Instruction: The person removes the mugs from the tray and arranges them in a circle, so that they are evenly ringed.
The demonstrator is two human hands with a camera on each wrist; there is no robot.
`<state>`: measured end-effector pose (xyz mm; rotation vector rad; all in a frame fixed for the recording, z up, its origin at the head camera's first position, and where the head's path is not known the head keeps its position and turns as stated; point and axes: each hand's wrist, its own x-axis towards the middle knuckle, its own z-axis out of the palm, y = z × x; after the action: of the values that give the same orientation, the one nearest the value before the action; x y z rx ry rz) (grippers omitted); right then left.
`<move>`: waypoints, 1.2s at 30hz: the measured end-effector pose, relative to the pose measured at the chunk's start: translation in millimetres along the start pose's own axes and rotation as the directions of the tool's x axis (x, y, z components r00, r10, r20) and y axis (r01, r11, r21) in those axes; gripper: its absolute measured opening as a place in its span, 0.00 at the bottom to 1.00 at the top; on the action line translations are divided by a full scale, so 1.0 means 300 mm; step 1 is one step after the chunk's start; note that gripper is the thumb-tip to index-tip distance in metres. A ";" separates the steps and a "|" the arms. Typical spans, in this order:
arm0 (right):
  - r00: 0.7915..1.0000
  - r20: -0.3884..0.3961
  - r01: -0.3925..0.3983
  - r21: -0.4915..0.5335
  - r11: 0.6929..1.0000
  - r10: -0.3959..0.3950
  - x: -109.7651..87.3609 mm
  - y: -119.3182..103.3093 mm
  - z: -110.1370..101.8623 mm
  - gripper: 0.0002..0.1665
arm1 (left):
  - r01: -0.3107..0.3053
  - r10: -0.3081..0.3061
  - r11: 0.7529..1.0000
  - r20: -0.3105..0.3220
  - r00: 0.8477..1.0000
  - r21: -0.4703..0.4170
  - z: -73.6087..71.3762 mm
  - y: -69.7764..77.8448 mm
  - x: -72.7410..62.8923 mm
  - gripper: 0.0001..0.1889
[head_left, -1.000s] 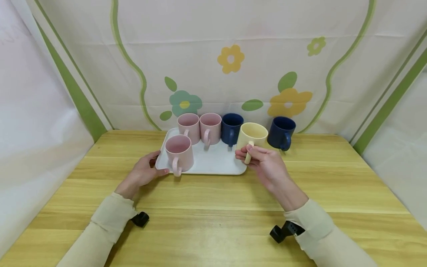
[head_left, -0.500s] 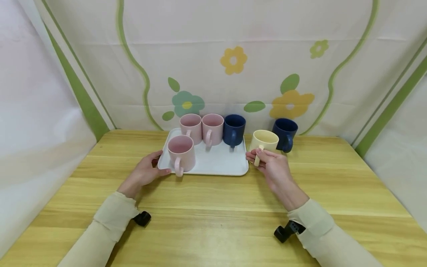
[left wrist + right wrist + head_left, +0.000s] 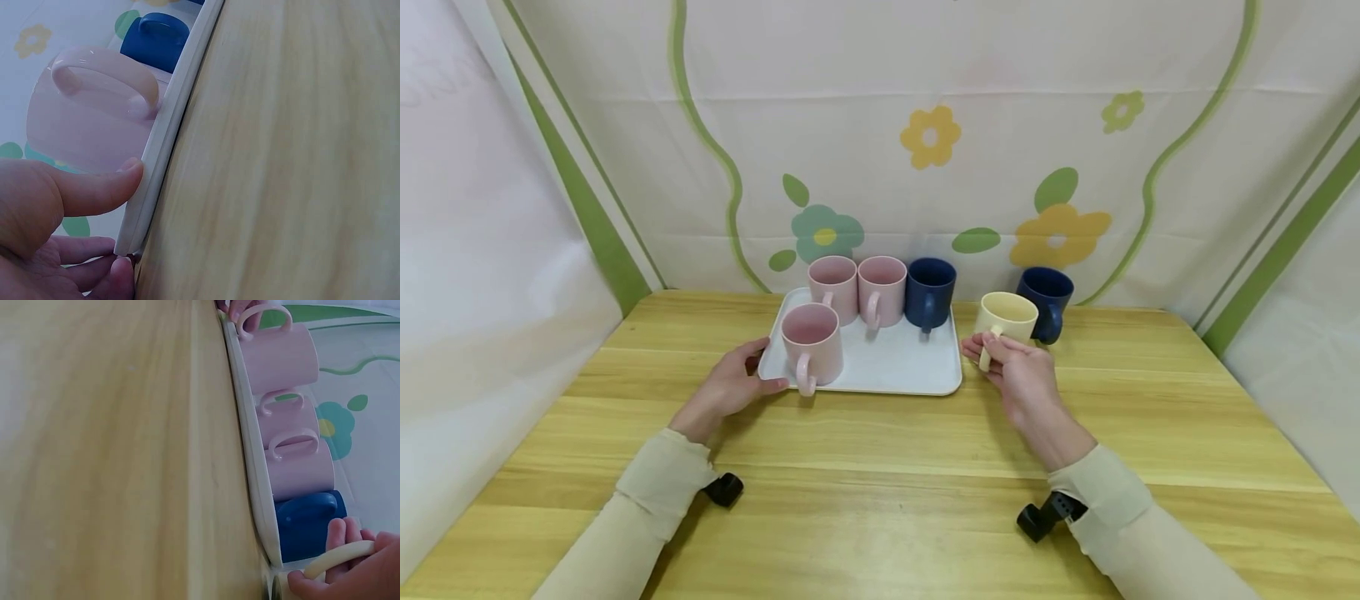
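Observation:
In the head view, my left hand (image 3: 728, 387) grips the front left corner of a white tray (image 3: 898, 362), thumb over its front rim. A pink mug (image 3: 823, 354) stands upright close to that hand. Behind it on the tray, two more pink mugs, the middle pink mug (image 3: 891, 292) and the left pink mug (image 3: 841, 287), stand in a row with a dark blue mug (image 3: 936, 292). Just right of the tray, my right hand (image 3: 1028, 383) pinches the handle of a pale yellow mug (image 3: 1006, 313). My fingers hide the yellow mug's lower part.
Beyond the yellow mug, partly behind it, a second dark blue mug (image 3: 1051, 287) stands on the wooden table (image 3: 880, 483). A white flowered cloth (image 3: 850, 167) hangs along the table's back edge. Black wrist cameras sit on both sleeves.
My right hand has carried the yellow mug right and lower, from the tray's right edge to beside it. The mug now overlaps the right blue mug in view. My left hand keeps its grip.

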<state>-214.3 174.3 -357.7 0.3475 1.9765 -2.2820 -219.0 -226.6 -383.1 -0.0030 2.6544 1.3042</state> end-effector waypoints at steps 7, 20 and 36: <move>0.992 0.119 -0.021 -0.088 0.996 0.032 0.029 -0.006 0.004 0.28 | 0.007 -0.007 1.000 0.003 1.000 -0.004 -0.003 -0.001 -0.007 0.49; 0.985 0.165 -0.032 -0.101 0.994 0.048 0.107 -0.011 0.002 0.28 | 0.026 -0.026 1.000 0.007 1.000 -0.009 0.002 0.001 -0.004 0.49; 0.992 0.119 -0.029 -0.049 0.998 0.035 0.167 -0.013 0.013 0.27 | 0.032 -0.032 0.999 0.001 0.999 0.001 0.004 0.009 -0.005 0.48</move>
<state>-264.0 174.5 -365.2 0.2301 1.9479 -2.1779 -217.7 -224.1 -381.4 -0.0448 2.6426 1.2921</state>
